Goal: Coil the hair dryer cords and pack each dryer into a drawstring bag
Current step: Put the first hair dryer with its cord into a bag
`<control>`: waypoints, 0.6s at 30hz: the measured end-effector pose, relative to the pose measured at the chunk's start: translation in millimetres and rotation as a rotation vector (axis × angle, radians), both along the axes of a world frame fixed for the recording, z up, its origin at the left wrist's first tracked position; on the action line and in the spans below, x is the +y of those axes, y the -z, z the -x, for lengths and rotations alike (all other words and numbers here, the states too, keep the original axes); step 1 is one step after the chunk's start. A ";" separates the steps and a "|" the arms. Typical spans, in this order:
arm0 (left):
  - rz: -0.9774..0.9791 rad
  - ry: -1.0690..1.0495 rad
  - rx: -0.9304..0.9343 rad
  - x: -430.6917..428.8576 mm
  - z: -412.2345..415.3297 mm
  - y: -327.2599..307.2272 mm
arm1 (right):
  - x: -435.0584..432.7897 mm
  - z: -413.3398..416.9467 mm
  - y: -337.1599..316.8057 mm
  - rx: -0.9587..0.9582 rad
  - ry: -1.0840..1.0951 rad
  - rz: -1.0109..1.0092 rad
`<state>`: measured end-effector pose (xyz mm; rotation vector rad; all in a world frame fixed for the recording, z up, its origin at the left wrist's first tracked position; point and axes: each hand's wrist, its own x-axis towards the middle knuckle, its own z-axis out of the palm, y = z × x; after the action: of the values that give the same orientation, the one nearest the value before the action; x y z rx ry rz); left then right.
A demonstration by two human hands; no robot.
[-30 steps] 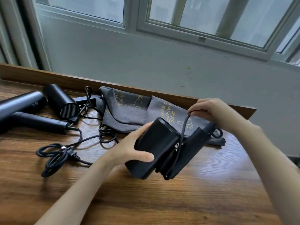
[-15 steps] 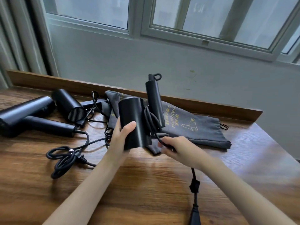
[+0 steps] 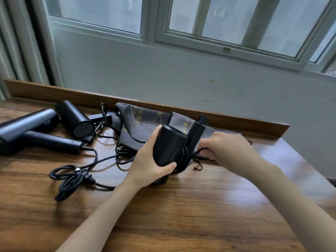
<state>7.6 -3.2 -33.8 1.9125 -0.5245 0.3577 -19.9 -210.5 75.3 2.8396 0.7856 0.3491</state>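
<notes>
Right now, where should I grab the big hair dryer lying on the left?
Probably its handle, from above: it lies flat on the table, slim enough to close your hand round, and nothing covers it. The barrel looks thicker.

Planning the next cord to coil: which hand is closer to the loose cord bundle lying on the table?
Left. The left hand, holding the dryer, is just right of the cord bundle; the right hand is farther right, beyond the dryer.
</notes>
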 end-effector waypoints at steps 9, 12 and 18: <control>-0.083 0.318 0.140 2.9 -0.1 -2.9 | -27.4 -20.8 -15.7 -0.099 -0.134 0.269; -0.006 0.435 0.264 6.7 -0.1 -7.1 | -28.9 -31.3 -22.1 -0.020 -0.159 0.235; 0.094 0.585 0.379 10.7 3.5 -8.9 | -31.5 -52.6 -17.8 0.771 -0.104 -0.311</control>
<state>4.1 7.5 -24.8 1.5934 -0.7591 -0.3459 32.6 -242.0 93.0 3.2307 1.0739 -0.7252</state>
